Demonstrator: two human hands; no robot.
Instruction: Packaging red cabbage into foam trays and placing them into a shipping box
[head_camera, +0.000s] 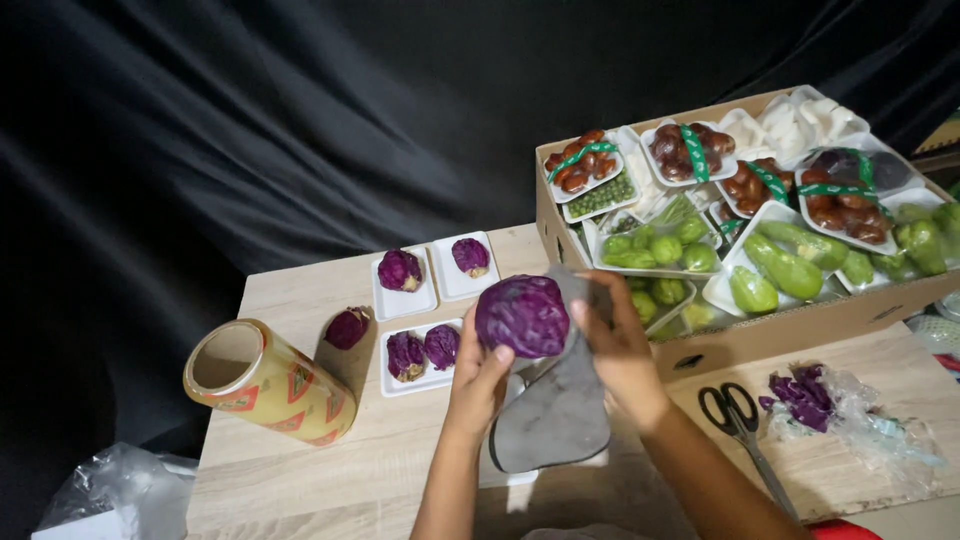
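Black cloth hanging in folds across the whole upper half of the frame, pale wooden table (300, 470) below it. At the centre, a purple cabbage (521, 316), round and crinkled, lifted above the tabletop between both hands. Left hand (476, 385) under and beside it on the lower left, fingers closed around its base. Right hand (617, 345) on the right side, pressing a grey cloth (555, 415) against the cabbage, rest of that cloth hanging down toward the lower centre. Hands set apart, one on each flank of the cabbage, both clamped on it.

Left of centre, three white foam trays (405, 300): two side by side at the top with one cabbage piece each, a third lower down with two pieces. Just left of those, a loose cabbage piece (347, 327) lying bare on the wood. Lower left, a roll of cling film (268, 385) on its side, open core facing up-left. Bottom left corner, crumpled clear plastic (110, 490).

Upper right, a cardboard box (800, 325) packed with wrapped trays of green vegetables, brown fruit and peas. Lower right, black-handled scissors (735, 415) flat on the table, beside purple leaf scraps (800, 395) on a sheet of clear film.
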